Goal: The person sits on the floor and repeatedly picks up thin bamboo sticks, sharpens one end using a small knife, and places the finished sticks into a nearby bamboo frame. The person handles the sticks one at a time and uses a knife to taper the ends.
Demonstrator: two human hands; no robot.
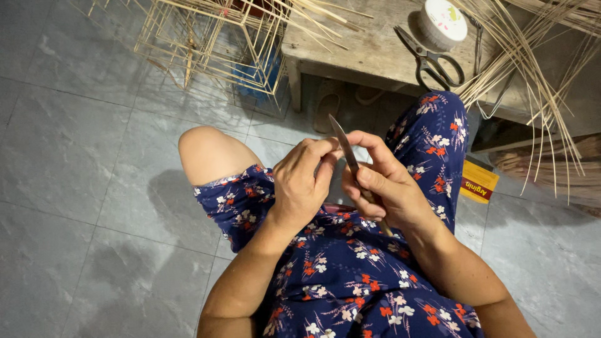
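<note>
Knife, thin, stiff, likely sharp: right hand grips its handle; left hand pinches near the blade.

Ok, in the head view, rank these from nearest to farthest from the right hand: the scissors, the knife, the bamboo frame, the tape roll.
1. Knife: held in the right hand itself.
2. Scissors: on the bench, above the hand.
3. Tape roll: on the bench, just beyond the scissors.
4. Bamboo frame: upper left, on the floor.
</note>
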